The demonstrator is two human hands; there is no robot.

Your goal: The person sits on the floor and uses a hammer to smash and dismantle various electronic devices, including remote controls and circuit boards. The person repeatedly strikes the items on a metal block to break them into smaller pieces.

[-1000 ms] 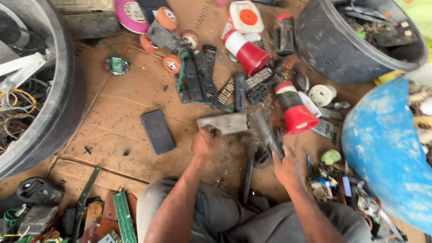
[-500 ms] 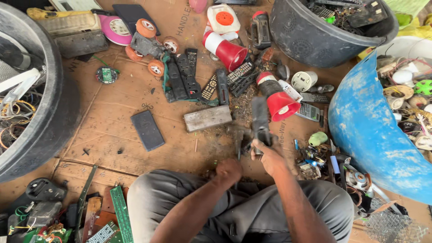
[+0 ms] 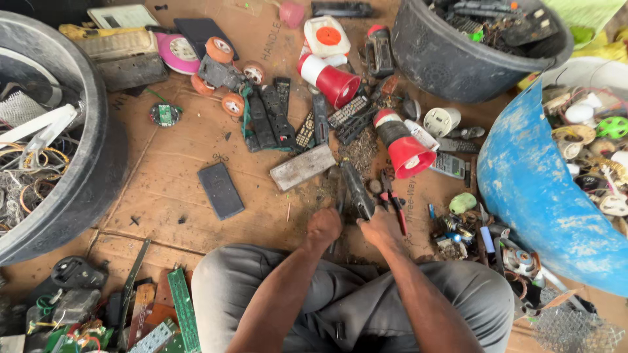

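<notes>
Both hands work a dark remote (image 3: 358, 189): right hand (image 3: 381, 229) grasps it, left hand (image 3: 324, 227) clenched on a thin tool; prying needs steady pressure.

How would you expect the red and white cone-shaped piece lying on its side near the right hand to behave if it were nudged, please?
The red and white cone-shaped piece lies on its side on the cardboard floor, so it would probably roll, curving in an arc because one end is wider. It looks like hollow plastic, so likely light and rigid. Remote controls crowded beside it would probably stop it quickly.
</notes>
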